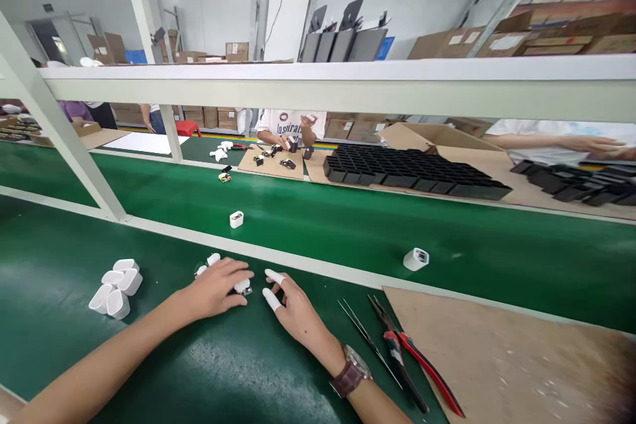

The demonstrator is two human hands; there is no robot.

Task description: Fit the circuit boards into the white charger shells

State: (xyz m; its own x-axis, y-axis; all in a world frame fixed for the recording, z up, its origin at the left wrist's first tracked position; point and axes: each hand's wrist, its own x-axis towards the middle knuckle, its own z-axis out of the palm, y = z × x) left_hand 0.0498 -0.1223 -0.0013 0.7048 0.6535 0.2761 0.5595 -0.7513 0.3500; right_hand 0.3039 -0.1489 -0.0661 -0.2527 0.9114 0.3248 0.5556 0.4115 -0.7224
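Note:
My left hand (pixel 218 288) reaches over a few small white parts, its fingers stretched out and thumb apart. One white piece with a small electronic part (pixel 242 287) shows between thumb and forefinger; no firm grip is visible. More white pieces (pixel 213 258) peek out behind the knuckles, partly hidden. To the right, my right hand (pixel 298 318) has white finger covers on two fingers, which are apart and hold nothing. Tweezers (pixel 368 338) and red-and-black long-nose pliers (pixel 405 351) lie right of it. Several white oval cups (pixel 116 285) are grouped at the left.
Beyond the bench edge runs a green conveyor belt (pixel 308 218) carrying white housings (pixel 236 219) (pixel 415 259) and a small circuit piece (pixel 224 176). Cardboard (pixel 497 358) covers the bench at right. A white shelf beam (pixel 318 89) crosses overhead. Opposite, co-workers sit by black trays (pixel 407 172).

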